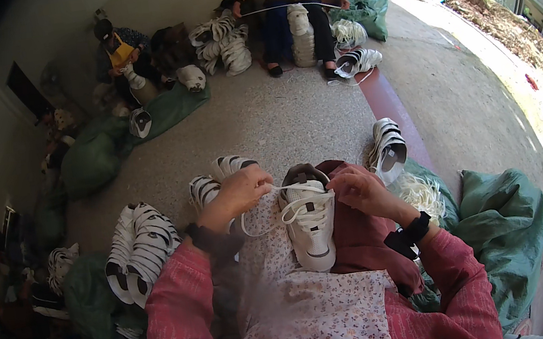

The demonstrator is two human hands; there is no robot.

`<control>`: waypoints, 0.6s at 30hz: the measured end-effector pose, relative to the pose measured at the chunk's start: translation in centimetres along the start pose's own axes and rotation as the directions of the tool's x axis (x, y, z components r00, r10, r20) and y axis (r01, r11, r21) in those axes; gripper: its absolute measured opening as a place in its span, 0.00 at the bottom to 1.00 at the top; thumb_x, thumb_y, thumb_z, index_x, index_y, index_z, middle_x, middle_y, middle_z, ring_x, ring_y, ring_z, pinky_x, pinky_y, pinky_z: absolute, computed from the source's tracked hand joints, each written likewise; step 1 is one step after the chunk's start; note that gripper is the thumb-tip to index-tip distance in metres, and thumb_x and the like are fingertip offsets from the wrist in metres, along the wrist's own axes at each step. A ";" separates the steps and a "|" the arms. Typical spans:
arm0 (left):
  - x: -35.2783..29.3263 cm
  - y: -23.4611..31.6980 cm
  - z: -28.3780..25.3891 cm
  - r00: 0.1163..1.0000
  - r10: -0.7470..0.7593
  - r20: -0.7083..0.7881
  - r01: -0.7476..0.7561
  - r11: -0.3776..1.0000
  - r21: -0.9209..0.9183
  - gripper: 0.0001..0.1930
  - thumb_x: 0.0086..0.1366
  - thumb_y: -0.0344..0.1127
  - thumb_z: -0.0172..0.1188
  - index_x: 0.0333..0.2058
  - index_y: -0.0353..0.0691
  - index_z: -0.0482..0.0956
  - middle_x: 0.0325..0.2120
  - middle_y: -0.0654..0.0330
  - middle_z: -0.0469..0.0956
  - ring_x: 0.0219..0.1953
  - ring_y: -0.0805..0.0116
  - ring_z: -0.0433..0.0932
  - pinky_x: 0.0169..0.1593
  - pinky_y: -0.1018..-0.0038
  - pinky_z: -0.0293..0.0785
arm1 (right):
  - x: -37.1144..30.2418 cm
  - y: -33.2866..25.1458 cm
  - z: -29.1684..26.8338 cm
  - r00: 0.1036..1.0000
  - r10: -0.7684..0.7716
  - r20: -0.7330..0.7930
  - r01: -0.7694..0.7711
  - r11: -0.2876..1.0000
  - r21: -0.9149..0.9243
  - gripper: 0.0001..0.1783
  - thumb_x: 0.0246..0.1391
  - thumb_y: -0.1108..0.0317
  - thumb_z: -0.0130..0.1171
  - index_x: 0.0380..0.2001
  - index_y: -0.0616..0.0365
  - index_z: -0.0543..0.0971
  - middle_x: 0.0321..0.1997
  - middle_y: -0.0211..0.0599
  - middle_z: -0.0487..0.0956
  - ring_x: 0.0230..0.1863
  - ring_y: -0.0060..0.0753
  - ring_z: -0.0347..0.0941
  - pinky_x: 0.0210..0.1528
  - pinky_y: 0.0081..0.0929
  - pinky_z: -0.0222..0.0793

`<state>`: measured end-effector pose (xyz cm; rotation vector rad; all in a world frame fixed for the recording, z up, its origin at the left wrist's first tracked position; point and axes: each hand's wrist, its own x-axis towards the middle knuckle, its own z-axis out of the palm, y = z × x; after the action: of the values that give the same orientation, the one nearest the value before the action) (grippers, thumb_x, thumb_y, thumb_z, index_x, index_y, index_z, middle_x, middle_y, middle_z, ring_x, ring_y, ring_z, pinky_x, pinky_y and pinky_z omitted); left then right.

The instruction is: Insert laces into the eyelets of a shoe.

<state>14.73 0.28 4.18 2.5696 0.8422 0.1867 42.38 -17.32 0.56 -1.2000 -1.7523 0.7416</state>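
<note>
A white sneaker (312, 239) with a dark lining stands between my knees, toe toward me. White lace (310, 200) crosses its upper, and a loose loop hangs out on the left side. My left hand (246, 188) is left of the shoe's collar, thumb and fingers pinched on the lace. On the other side my right hand (360, 190) pinches the lace close to the eyelets. A floral apron (321, 322) covers my lap under the toe.
Stacked white shoe uppers (142, 248) lie at left, more (388, 150) at right beside a bundle of white laces (420, 193). Green sacks (503, 234) flank me. Across the floor sit a person stretching a white cord (290, 7) and another in a yellow apron (121, 52).
</note>
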 end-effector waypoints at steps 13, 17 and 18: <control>-5.5 -0.1 3.9 0.960 0.280 -0.027 -0.281 0.959 -0.033 0.12 0.58 0.43 0.66 0.35 0.42 0.79 0.36 0.61 0.74 0.44 0.60 0.72 0.54 0.67 0.63 | 2.5 0.0 -0.8 0.969 0.188 0.161 -0.212 0.966 0.148 0.07 0.54 0.71 0.64 0.37 0.56 0.82 0.46 0.30 0.72 0.44 0.25 0.71 0.43 0.23 0.70; -5.0 -0.5 3.6 0.966 0.259 -0.014 -0.253 0.926 -0.281 0.10 0.65 0.42 0.61 0.34 0.41 0.78 0.31 0.62 0.74 0.37 0.64 0.74 0.49 0.70 0.67 | 3.3 0.4 -0.3 0.967 0.190 0.169 -0.217 0.962 0.165 0.07 0.54 0.71 0.64 0.36 0.58 0.81 0.45 0.30 0.73 0.40 0.22 0.72 0.41 0.22 0.70; -4.9 0.0 2.6 0.981 0.159 0.111 -0.052 0.767 -0.639 0.11 0.68 0.42 0.57 0.34 0.40 0.76 0.26 0.64 0.71 0.31 0.68 0.72 0.43 0.73 0.68 | 3.3 0.7 -0.3 0.963 0.207 0.172 -0.238 0.953 0.188 0.06 0.53 0.71 0.65 0.35 0.58 0.80 0.44 0.30 0.74 0.39 0.21 0.72 0.41 0.22 0.70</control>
<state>11.47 -3.52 1.83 1.9505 0.4590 0.2475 42.41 -14.01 1.18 -1.2365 -1.6270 1.1472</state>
